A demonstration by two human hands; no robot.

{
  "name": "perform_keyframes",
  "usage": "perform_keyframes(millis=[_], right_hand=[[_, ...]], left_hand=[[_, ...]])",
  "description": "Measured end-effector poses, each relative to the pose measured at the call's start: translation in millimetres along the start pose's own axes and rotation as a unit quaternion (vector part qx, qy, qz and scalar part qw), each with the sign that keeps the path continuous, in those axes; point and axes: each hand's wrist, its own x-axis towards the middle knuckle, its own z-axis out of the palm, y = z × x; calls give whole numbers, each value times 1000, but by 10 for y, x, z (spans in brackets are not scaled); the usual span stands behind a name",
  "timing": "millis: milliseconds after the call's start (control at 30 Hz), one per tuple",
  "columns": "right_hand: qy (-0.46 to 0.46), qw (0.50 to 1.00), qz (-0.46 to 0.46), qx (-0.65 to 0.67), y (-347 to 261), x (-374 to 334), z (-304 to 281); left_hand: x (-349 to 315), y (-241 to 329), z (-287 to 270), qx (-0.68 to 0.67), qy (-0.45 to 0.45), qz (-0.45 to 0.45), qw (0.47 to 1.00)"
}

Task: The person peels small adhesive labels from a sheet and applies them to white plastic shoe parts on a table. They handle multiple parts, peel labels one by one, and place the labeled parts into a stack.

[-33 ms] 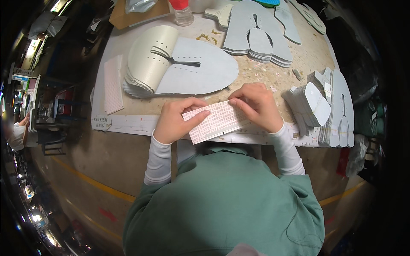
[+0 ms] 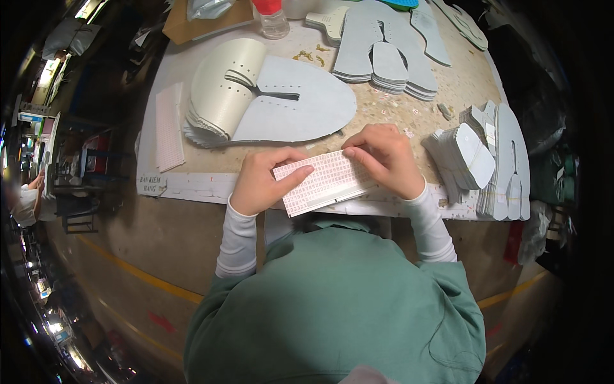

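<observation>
Near the table's front edge, a white sheet of small red-printed stickers (image 2: 323, 181) is held tilted between both hands. My left hand (image 2: 270, 179) is closed on its left end, thumb on top and fingers behind. My right hand (image 2: 385, 159) pinches the upper right edge between thumb and fingers; whether a single sticker is in that pinch cannot be seen. Just beyond the hands lies a stack of pale grey shoe-upper pieces (image 2: 307, 105) with punched holes, several of them folded over to the left on their cream side (image 2: 224, 96).
Another pink sticker sheet (image 2: 169, 125) lies at the table's left. Stacks of cut pieces stand at the back (image 2: 358, 54) and at the right, some tied (image 2: 470, 157). A red-capped clear bottle (image 2: 275, 24), a cardboard box (image 2: 208, 29) and yellowish bands (image 2: 310, 56) are at the back.
</observation>
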Motion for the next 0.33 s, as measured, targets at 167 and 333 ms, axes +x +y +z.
perform_keyframes(millis=[167, 333], right_hand=[[4, 998, 38, 50, -40, 6, -33], [105, 989, -72, -74, -97, -12, 46]], left_hand=[[-14, -19, 46, -62, 28, -34, 997], [-26, -34, 40, -68, 39, -17, 997]])
